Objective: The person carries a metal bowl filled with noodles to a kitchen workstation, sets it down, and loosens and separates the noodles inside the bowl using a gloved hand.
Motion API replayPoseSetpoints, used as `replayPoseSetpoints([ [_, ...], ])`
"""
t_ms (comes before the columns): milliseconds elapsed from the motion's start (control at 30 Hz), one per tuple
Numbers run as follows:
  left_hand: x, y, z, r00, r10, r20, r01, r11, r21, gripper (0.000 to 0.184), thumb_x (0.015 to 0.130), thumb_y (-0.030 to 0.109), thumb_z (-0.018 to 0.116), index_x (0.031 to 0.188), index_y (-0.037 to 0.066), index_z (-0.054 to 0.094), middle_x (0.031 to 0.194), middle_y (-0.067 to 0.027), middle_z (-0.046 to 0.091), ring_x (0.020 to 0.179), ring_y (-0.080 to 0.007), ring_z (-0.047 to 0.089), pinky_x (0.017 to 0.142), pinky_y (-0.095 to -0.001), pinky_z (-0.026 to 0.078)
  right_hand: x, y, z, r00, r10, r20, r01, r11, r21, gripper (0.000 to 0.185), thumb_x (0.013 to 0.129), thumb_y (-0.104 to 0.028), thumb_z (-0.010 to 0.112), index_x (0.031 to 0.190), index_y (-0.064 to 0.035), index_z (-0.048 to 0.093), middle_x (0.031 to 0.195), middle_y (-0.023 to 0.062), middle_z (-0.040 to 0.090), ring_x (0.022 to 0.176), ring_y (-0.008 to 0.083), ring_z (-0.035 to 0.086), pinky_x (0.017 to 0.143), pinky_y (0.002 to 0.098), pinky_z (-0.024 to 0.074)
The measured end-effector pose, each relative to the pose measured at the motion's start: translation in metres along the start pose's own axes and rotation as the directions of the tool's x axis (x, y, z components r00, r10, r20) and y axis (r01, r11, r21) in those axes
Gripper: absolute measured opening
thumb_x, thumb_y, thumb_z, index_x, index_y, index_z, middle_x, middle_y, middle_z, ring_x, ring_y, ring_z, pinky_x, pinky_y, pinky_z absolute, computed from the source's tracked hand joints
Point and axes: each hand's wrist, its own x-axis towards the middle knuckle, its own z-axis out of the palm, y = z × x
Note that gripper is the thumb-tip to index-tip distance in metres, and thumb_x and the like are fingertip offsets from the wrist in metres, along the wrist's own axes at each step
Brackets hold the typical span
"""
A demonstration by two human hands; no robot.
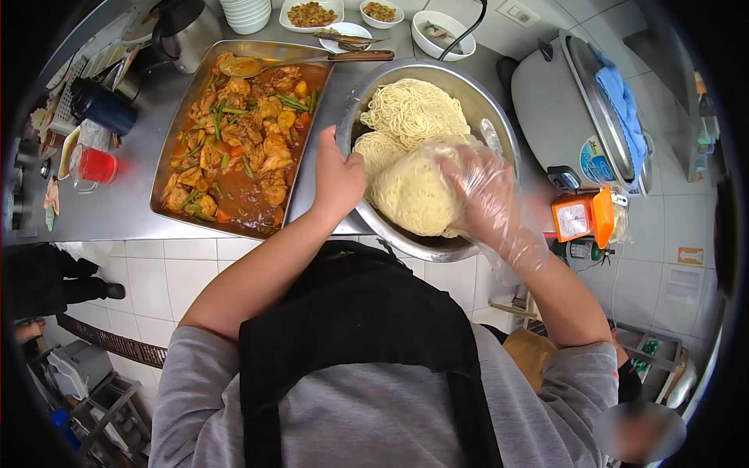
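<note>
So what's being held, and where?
Right hand holds a noodle clump by its right side; left hand is at the left rim of the bowl, grip unclear.

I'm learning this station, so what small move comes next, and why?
Probably ease the noodle clump toward the bowl's middle: the plastic-covered right hand has it close to the near rim, while the left hand is beside the left rim.

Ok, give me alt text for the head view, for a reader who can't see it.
The right hand, in clear plastic, grips a clump of pale noodles at a metal bowl holding more, the left hand by its rim. Left of it, a tray holds chunky red stew and a spoon; right of it sits an orange scale.
</note>
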Motion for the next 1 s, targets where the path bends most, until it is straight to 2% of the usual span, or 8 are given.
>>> replayPoseSetpoints([
  [233,-0.001,0.004,0.0,0.998,0.034,-0.051,-0.035,0.999,-0.011,0.05,0.083,0.001,0.051,0.129,-0.012,0.038,0.116,-0.0312,0.055,0.109,-0.0391,0.057,0.094,-0.0391,0.044,0.042,0.031,-0.025,0.997,0.072,0.022,-0.075,0.962,0.261,0.089,0.057,-0.027,0.086,0.136,-0.009,0.05,0.116,0.0203,0.06,0.106,0.0342,0.06,0.089,0.0401,0.0479],
  [367,-0.004,0.006,-0.001,0.998,-0.003,-0.055,0.002,1.0,-0.005,0.05,0.083,0.001,0.051,0.13,-0.011,0.038,0.119,-0.0319,0.054,0.111,-0.0409,0.056,0.095,-0.0405,0.044,0.069,0.061,-0.04,0.921,0.026,0.389,-0.244,0.816,0.524,0.078,0.07,-0.022,0.078,0.138,0.0005,0.047,0.115,0.02,0.066,0.103,0.0254,0.065,0.09,0.0326,0.0487],
  [433,-0.004,0.004,-0.001,0.998,0.012,-0.062,-0.011,1.0,0.011,0.05,0.082,0.001,0.051,0.13,-0.011,0.038,0.12,-0.0328,0.053,0.112,-0.0422,0.055,0.096,-0.041,0.043,0.077,0.067,-0.039,0.796,-0.06,0.603,-0.585,0.184,0.79,0.062,0.077,-0.02,0.075,0.131,0.0021,0.054,0.111,0.0108,0.069,0.097,0.0159,0.064,0.087,0.0292,0.0494],
  [567,-0.005,0.0,0.0,0.997,-0.028,-0.069,0.028,1.0,0.004,0.052,0.082,0.0,0.051,0.131,-0.011,0.037,0.122,-0.0335,0.051,0.114,-0.0429,0.054,0.097,-0.0414,0.043,0.084,0.106,-0.015,0.844,-0.265,0.465,-0.447,0.128,0.885,0.048,0.083,-0.017,0.075,0.124,0.0021,0.059,0.119,0.0059,0.065,0.102,0.0112,0.059,0.09,0.0286,0.0476],
  [633,-0.008,0.009,-0.004,0.995,-0.069,-0.068,0.068,0.998,-0.013,0.053,0.081,0.0,0.051,0.131,-0.011,0.037,0.123,-0.0332,0.051,0.115,-0.0427,0.053,0.098,-0.0415,0.042,0.082,0.089,-0.043,0.849,-0.211,0.484,-0.467,0.13,0.875,0.043,0.084,-0.014,0.073,0.123,0.002,0.06,0.118,0.0062,0.065,0.102,0.0115,0.059,0.091,0.0289,0.0476],
  [700,-0.006,0.005,-0.001,0.998,0.006,-0.061,-0.01,0.998,-0.062,0.052,0.081,-0.001,0.051,0.13,-0.011,0.037,0.122,-0.0325,0.051,0.114,-0.043,0.053,0.098,-0.0416,0.042,0.079,0.08,-0.057,0.923,0.1,0.372,-0.374,0.463,0.804,0.04,0.087,-0.016,0.069,0.122,0.0025,0.061,0.115,0.0061,0.066,0.1,0.0123,0.06,0.09,0.0294,0.0474],
  [733,-0.007,0.005,0.0,0.998,0.0,-0.065,-0.004,0.998,-0.066,0.052,0.081,-0.001,0.051,0.13,-0.011,0.037,0.122,-0.0325,0.051,0.114,-0.043,0.053,0.098,-0.0416,0.042,0.073,0.066,-0.058,0.836,0.31,0.453,-0.478,0.004,0.878,0.039,0.091,-0.017,0.064,0.123,0.0034,0.06,0.111,0.0063,0.066,0.099,0.0133,0.059,0.09,0.0298,0.047],
  [1000,-0.006,0.0,0.001,0.995,-0.038,-0.088,0.028,0.993,-0.112,0.046,0.081,-0.001,0.052,0.125,-0.007,0.042,0.119,-0.0291,0.054,0.115,-0.0425,0.053,0.098,-0.0426,0.042,0.029,-0.045,-0.012,0.978,0.036,-0.205,0.012,0.973,0.23,0.061,0.086,-0.025,0.066,0.136,0.0035,0.045,0.131,0.0237,0.053,0.11,0.0386,0.058,0.093,0.0433,0.0475],
])
